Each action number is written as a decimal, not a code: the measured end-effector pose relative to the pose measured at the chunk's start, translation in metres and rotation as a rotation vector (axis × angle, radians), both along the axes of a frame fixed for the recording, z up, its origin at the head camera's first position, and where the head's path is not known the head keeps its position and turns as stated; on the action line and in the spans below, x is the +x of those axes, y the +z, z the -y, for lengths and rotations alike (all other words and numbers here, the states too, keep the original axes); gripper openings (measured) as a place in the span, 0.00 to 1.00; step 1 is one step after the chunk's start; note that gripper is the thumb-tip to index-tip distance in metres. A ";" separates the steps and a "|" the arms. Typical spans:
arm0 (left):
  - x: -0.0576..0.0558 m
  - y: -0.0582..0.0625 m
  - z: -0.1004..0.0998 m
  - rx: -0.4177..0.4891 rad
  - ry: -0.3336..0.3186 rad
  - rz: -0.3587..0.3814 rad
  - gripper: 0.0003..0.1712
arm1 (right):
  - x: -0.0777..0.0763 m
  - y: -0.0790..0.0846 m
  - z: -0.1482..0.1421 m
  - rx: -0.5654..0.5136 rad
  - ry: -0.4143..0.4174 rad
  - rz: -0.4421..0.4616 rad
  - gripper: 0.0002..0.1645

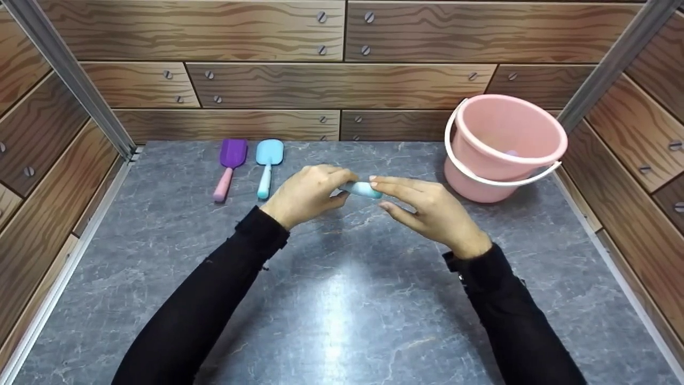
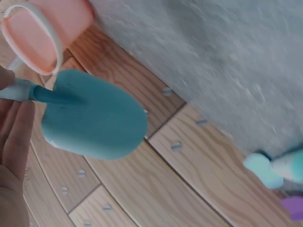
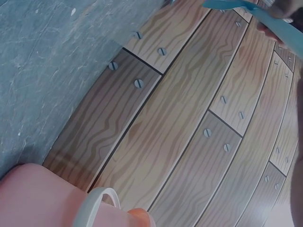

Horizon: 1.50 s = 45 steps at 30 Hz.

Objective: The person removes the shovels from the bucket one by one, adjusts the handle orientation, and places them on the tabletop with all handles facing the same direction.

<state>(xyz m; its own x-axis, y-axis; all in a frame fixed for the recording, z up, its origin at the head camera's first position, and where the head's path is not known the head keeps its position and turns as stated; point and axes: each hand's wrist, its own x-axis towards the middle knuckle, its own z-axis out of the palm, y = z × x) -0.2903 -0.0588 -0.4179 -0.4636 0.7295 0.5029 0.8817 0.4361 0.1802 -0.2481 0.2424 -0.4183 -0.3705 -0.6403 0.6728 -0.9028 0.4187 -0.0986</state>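
While the left hand (image 1: 310,193) pinches the blue shovel (image 2: 94,118) above the table (image 1: 406,321), the right hand (image 1: 434,209) has its fingers nearly straight at the handle end (image 1: 367,190); for good control, these 2 hands should move gently, so the shovel does not twist.
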 end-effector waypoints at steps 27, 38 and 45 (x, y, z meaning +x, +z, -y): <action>-0.047 -0.003 0.036 -0.003 0.141 0.064 0.21 | 0.016 0.007 0.004 0.369 -0.211 0.391 0.46; -0.062 -0.007 0.047 0.036 0.269 0.195 0.21 | 0.014 0.005 0.004 0.388 -0.207 0.433 0.48; -0.066 -0.009 0.048 0.095 0.358 0.261 0.17 | 0.014 0.003 0.004 0.415 -0.215 0.435 0.48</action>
